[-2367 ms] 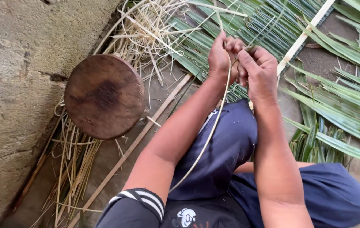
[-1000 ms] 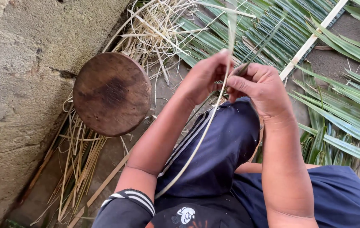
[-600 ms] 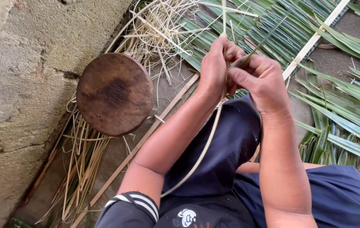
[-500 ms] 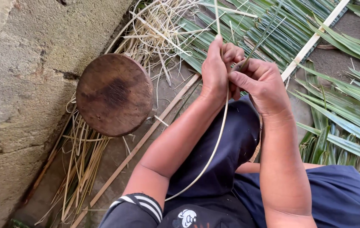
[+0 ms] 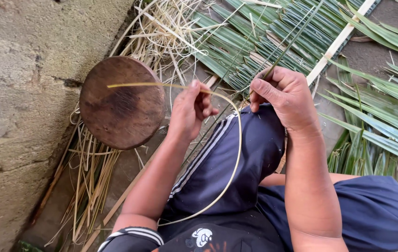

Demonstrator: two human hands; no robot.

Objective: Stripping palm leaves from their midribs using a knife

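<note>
My left hand point(image 5: 190, 108) pinches a long pale yellow leaf strip point(image 5: 234, 154) that bends in an arc from its tip over the round wooden stool point(image 5: 119, 102) down across my dark blue trouser knee point(image 5: 236, 158). My right hand point(image 5: 286, 95) is closed on a thin green leaf midrib point(image 5: 292, 43) that runs up and to the right over the palm fronds. The two hands are apart, with the left one lower and to the left of the right.
A rough concrete wall point(image 5: 26, 93) fills the left side. Dry straw-coloured strips point(image 5: 87, 172) lie along its foot and behind the stool. Green palm fronds point(image 5: 385, 112) and a pale long stem point(image 5: 336, 42) cover the ground ahead and to the right.
My left hand has pulled away from the right, moving down and left with the pale strip, whose free end now swings out over the stool. The right hand stays put.
</note>
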